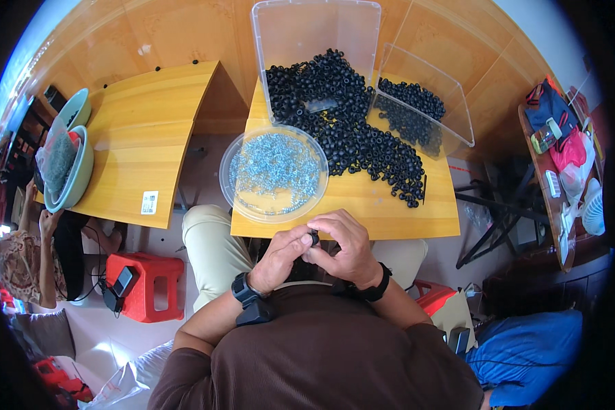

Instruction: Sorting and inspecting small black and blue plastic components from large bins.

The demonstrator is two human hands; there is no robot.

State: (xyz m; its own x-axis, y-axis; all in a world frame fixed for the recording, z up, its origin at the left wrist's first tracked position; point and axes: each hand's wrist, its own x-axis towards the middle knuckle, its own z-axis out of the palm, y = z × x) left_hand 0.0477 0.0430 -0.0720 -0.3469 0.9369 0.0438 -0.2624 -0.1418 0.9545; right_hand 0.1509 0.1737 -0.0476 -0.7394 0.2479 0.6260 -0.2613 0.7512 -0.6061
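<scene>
My left hand (278, 260) and my right hand (346, 250) meet just off the table's near edge. Both are closed, fingertips together, around a small black plastic part (314, 236), mostly covered by the fingers. Just beyond them, a round clear tub (226, 172) stands at the table's near left. It holds a layer of tiny shiny silver-blue metal pieces (273, 164) that look like springs. A large heap of small round black plastic parts (348, 140), some with visible holes, spreads over the table behind and right of the tub.
A clear bin (314, 27) lies tipped behind the heap; a second clear bin (458, 123) with black parts is at its right. At left are another table (143, 130), green basins (82, 171), a seated person (31, 266) and a red stool (143, 280). A cluttered side table (547, 184) stands right.
</scene>
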